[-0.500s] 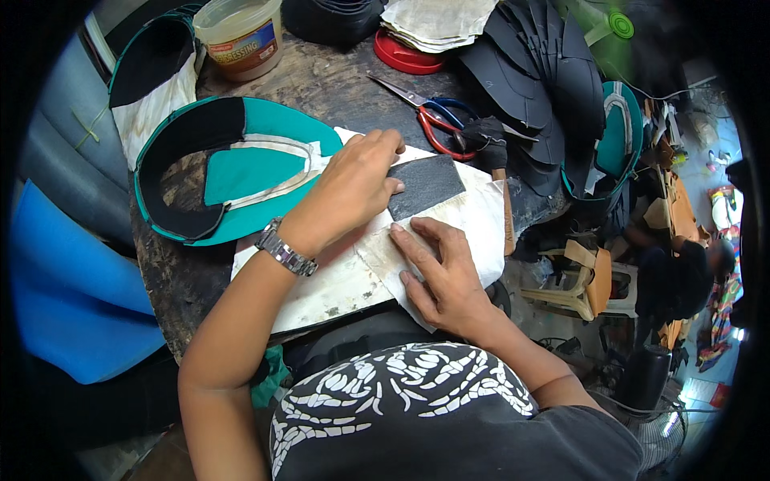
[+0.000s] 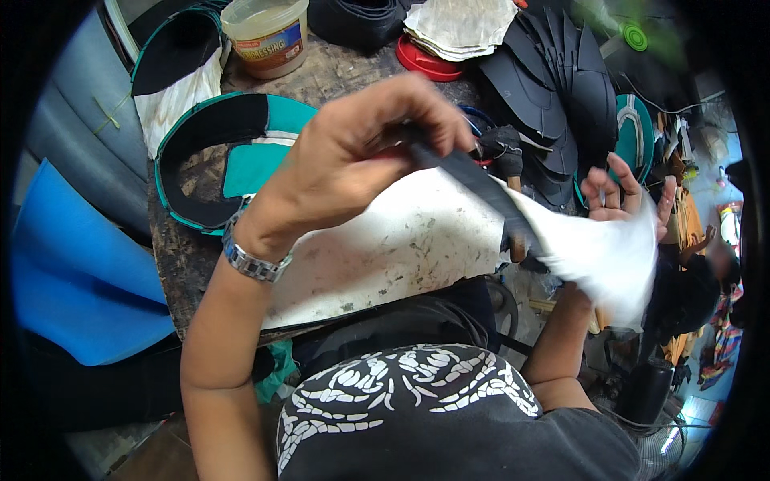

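Above the white cutting board (image 2: 401, 248), the left hand (image 2: 353, 160) was raised, and its fingers were curled and pressed together around one end of a dark flat strip (image 2: 473, 180), which ran slanting down toward the right. At the lower end of this strip a white sheet (image 2: 597, 252) hung, and the right hand (image 2: 618, 196) was behind it with the fingers spread; whether those fingers were really pinching the sheet could not be told, because the sheet covered the palm. A metal wristwatch (image 2: 253, 260) sat on the left wrist. Both strip and sheet were lifted in the air, apart from the board, which lay on a worn wooden table (image 2: 172, 240). Beyond the board lay a teal and black curved piece (image 2: 204, 172), and farther back stood a plastic tub (image 2: 269, 32). Near the tub a red lid (image 2: 425, 62) carried some pale cloths, and to the right a stack of black shaped pieces (image 2: 561, 88) leaned together.
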A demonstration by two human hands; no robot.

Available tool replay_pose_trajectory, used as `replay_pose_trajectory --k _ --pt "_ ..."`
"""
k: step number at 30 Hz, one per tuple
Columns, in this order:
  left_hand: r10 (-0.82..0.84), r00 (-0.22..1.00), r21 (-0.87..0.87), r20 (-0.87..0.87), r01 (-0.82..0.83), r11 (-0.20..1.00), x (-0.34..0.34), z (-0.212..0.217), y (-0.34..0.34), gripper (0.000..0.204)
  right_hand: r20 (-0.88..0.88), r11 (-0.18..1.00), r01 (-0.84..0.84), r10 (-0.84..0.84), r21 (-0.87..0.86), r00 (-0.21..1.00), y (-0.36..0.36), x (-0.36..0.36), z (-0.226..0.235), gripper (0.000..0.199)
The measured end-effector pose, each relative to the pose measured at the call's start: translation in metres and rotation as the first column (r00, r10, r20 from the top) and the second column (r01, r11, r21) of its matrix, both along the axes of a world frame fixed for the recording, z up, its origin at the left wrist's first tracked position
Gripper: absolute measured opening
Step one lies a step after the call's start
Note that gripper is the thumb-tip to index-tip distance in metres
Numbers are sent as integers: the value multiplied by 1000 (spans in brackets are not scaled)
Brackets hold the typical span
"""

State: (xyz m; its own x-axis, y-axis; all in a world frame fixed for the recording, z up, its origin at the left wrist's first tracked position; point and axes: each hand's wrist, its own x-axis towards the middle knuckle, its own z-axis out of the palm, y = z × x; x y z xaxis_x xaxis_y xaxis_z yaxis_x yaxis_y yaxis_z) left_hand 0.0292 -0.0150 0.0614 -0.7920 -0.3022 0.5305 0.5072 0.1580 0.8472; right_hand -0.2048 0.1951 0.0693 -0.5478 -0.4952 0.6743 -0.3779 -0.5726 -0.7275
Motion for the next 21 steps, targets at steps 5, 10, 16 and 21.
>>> replay_pose_trajectory --k 5,10,16,21 --pt "74 924 -123 376 -30 992 38 -35 -9 25 -162 928 59 2 369 987 -3 11 -4 43" --pt "78 879 -154 470 -5 988 56 -56 -10 22 -424 710 -51 474 702 772 -40 36 -33 51" --pt "128 872 -220 472 -25 975 53 -58 -8 21 -401 612 -97 620 784 674 -82 40 -59 50" --pt "150 875 -245 460 -37 969 53 -59 -6 18 -632 712 91 548 696 549 -89 47 -65 48"
